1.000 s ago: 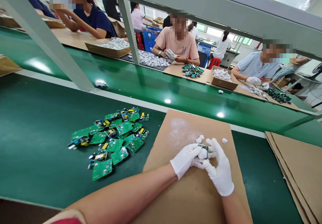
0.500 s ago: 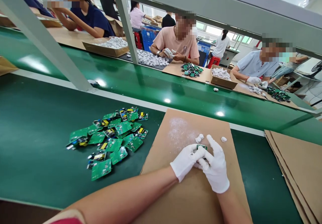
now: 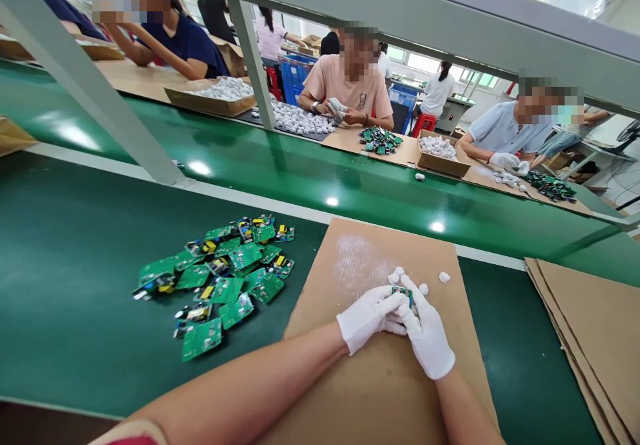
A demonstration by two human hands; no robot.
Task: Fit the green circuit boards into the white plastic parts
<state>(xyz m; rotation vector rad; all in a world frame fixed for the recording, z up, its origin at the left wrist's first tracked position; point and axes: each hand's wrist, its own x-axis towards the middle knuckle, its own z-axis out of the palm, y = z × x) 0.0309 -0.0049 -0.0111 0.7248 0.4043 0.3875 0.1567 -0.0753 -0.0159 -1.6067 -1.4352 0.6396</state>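
Green board [image 3: 401, 291] is held over card [image 3: 390, 385] by left hand [image 3: 367, 315] and right hand [image 3: 427, 338], fingers closed round it; lumps [image 3: 424, 289] are strewn at one o'clock, other boards [image 3: 227, 289] heaped at nine.

No text, label, brand, number or sign could be read. Pale marks were shown on the green circuit boards [image 3: 245, 256] left of the cardboard sheet [image 3: 390, 381], but they were too small to be deciphered, as was any print on the circuit board [image 3: 401, 291] held above the cardboard sheet. A dark mark [image 3: 363, 101] was borne by a co-worker's pink shirt [image 3: 340, 95] beyond the cardboard sheet; whether it was lettering could not be told.
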